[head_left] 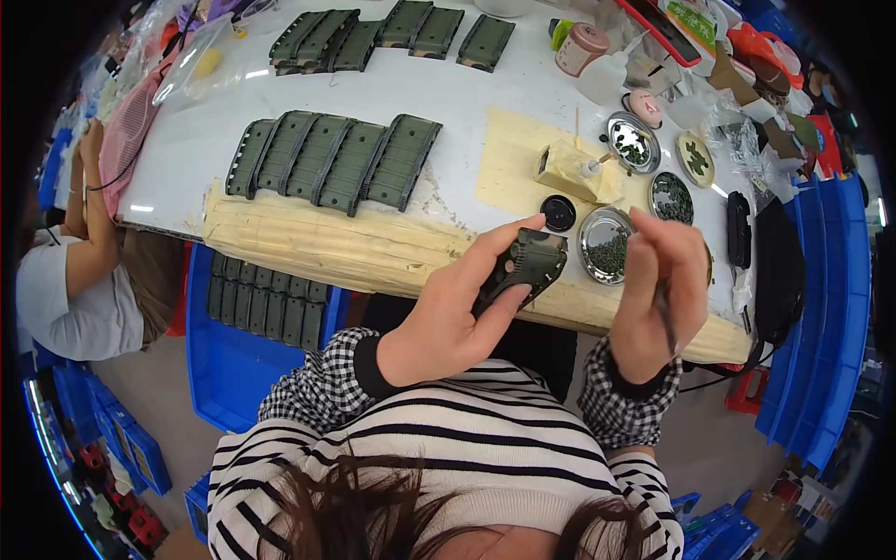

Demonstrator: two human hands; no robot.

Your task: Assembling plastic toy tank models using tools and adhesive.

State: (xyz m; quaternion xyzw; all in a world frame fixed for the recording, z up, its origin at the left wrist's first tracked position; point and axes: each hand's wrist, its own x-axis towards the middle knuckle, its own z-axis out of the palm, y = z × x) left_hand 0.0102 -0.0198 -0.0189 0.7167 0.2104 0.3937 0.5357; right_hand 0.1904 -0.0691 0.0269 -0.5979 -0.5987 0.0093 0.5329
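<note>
The closed left hand [443, 313] is gripping a curved camouflage-green casing [538, 259] above the beige-covered table edge [317, 239]. The half-curled right hand [661, 294] is hovering by a round silvery dish [582, 245]; its hold is unclear.

Right hand [665, 285] blurred; thin dark tool [666, 319] in its grip too smeared to identify. Left hand [453, 313] covers part of camouflage case [541, 254]. Green bits [609, 259] in metal dish [582, 245] (mere specks here) too small to tell apart. Blue crate [217, 378] partly hidden beneath table [182, 191]. White bowl [502, 7] cut off by top edge.
</note>
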